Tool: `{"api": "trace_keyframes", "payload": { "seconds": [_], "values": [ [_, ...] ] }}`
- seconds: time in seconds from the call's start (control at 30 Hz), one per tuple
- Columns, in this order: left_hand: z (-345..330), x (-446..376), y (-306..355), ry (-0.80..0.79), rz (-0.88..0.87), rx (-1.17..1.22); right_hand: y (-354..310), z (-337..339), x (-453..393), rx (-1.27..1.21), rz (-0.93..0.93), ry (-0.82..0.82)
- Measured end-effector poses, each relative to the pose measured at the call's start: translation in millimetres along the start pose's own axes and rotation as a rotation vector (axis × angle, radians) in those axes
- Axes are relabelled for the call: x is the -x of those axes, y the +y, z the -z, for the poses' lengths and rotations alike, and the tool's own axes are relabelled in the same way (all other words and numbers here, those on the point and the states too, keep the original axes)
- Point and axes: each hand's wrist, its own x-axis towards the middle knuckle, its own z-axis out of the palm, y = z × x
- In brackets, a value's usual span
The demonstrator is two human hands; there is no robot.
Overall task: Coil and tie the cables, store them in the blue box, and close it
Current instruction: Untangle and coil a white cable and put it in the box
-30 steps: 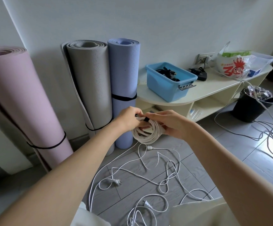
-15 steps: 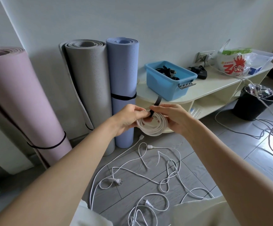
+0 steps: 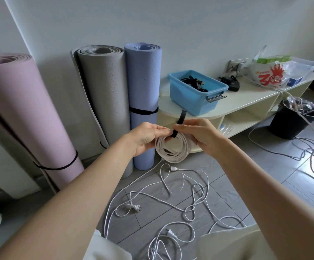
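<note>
Your left hand (image 3: 145,138) grips the white coiled cable (image 3: 173,149) at its top, fingers curled round the loops. Your right hand (image 3: 199,136) pinches the black strap (image 3: 178,124) — its free end sticks up. Blue box (image 3: 189,96) sits lid-off on the tabletop (image 3: 246,102) w/ dark cables inside. More loose white cables (image 3: 171,199) sprawl on the floor below.

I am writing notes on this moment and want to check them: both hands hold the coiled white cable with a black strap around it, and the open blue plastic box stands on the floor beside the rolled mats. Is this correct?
Not fully. The head view shows the open blue plastic box standing on the cream low shelf unit, not on the floor. The rest holds: left hand and right hand hold the coiled white cable with the black strap.
</note>
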Motion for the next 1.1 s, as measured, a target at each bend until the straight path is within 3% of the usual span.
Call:
{"api": "trace_keyframes", "payload": {
  "seconds": [0.23, 0.47, 0.6, 0.77, 1.1],
  "values": [
    [-1.4, 3.5, 4.7, -0.065, -0.139, -0.059, -0.1, 6.2, -4.0, -0.184, -0.017, -0.036],
    [-2.4, 10.6, 6.6, -0.051, -0.27, -0.199, -3.5, 2.7, -8.9, -0.39, -0.247, -0.048],
    [1.0, 13.2, 7.5, -0.097, -0.282, -0.237, -3.4, 3.6, -9.7, -0.385, -0.411, -0.122],
    [-0.5, 15.7, 8.2, -0.14, -0.31, -0.347, -0.6, 6.1, -3.9, -0.312, -0.471, -0.182],
    [-7.5, 8.0, 3.3, -0.135, -0.354, -0.494, 2.8, 3.1, 0.9, -0.117, -0.329, 0.021]
  ]
}}
